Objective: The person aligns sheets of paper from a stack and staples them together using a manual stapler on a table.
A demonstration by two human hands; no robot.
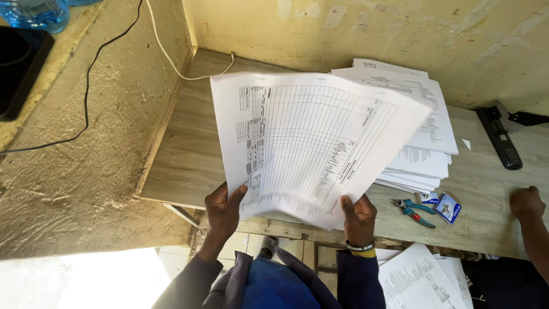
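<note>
My left hand [222, 207] and right hand [357, 216] clamp the white printed table sheets [309, 143] above the pale wooden desk [189, 154], hiding part of the paper stack [426, 149]; blue-handled pliers [414, 210] lie near a co-worker's fist [526, 201].

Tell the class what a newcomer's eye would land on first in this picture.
First come the large printed sheets held up at centre by the left hand and right hand. Behind them, a stack of papers lies on the wooden table. Blue-handled pliers lie to the right, near another person's hand.
</note>
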